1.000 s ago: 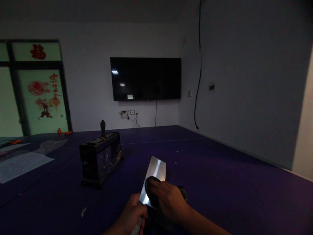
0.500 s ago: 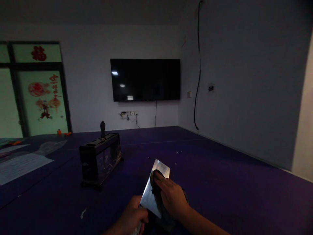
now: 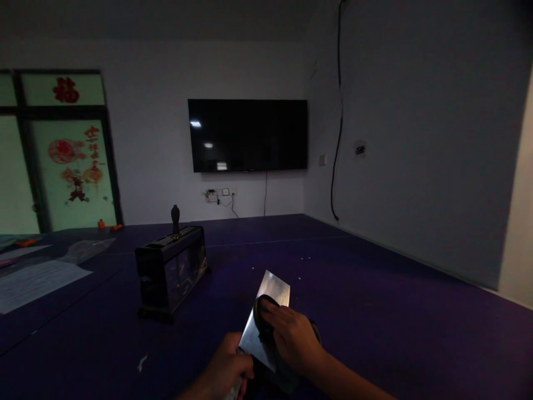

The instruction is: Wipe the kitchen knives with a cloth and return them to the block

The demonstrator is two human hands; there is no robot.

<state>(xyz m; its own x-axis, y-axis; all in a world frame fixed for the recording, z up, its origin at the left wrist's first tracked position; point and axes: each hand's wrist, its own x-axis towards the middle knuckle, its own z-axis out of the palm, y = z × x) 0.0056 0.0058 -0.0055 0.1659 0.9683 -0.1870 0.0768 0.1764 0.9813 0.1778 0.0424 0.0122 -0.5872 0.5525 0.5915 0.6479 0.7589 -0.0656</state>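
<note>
A cleaver (image 3: 278, 284) with a broad, shiny rectangular blade points away from me at the bottom middle of the head view. My left hand (image 3: 228, 364) is wrapped round its handle, just below the blade. Across the blade's face lies a dark cloth (image 3: 260, 316), its curved edge showing a thin yellowish line. Fingers of my right hand (image 3: 296, 337) press this cloth flat against the metal. Loose dark fabric hangs under the right hand, partly hidden by it.
A black knife block (image 3: 172, 272) with a dark handle (image 3: 175, 218) sticking out stands on the purple tabletop (image 3: 375, 311). Papers (image 3: 41, 283) and clear plastic (image 3: 87, 250) lie at the left. White scraps (image 3: 142, 363) dot the surface. A television (image 3: 250, 136) hangs beyond.
My right hand and the cloth have slid slightly down the blade, toward the handle. The left hand keeps its hold on the cleaver, almost unmoved.
</note>
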